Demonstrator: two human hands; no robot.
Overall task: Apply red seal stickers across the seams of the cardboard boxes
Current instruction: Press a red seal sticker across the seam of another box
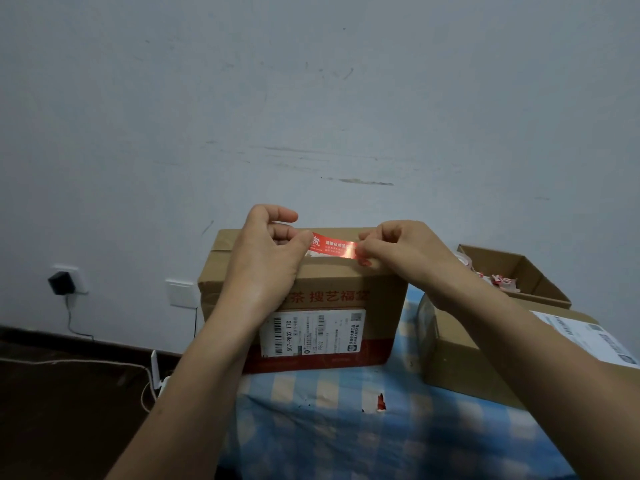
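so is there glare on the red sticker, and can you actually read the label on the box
Head view: dim, flat, bluish light, no hard shadows; a glare streak on the red seal sticker by the right hand; the shipping label on the cardboard box reads 507-P802, its fine print too soft; wide-angle stretch at the edges.

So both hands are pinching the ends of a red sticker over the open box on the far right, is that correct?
Not quite. The left hand and right hand do pinch the ends of the red sticker, but over the closed box with the shipping label in the middle, not the open box on the far right. The head view shows it.
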